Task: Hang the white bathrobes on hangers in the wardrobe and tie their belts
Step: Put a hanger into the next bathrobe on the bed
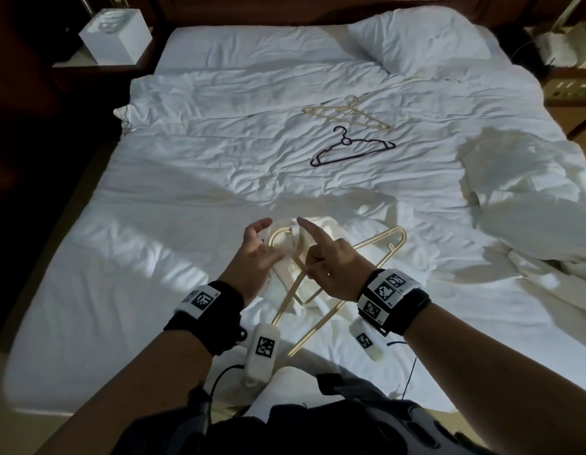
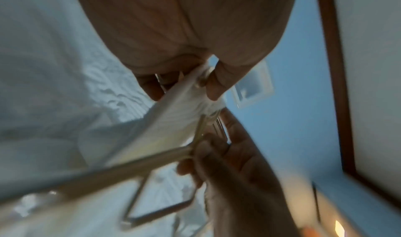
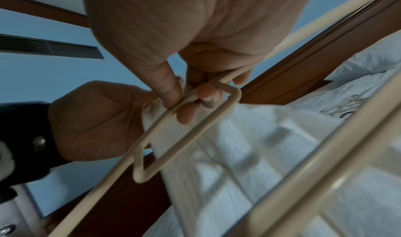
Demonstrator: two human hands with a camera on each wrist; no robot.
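Head view: left hand (image 1: 257, 254) pinches the soft, floppy belt (image 1: 290, 239), right hand (image 1: 331, 261) grips the light, stiff hanger (image 1: 396, 236) near its hook; looks easy to slip.

No readable text or numbers, only black-and-white square code markers on the wristbands (image 1: 388, 292)

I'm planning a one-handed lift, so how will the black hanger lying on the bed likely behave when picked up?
The black hanger is a thin open frame, so it is probably light and stays stiff. It lies flat on the rumpled duvet, so fingers may need to press into the soft cloth to get under it. Held by its hook, it will likely swing.
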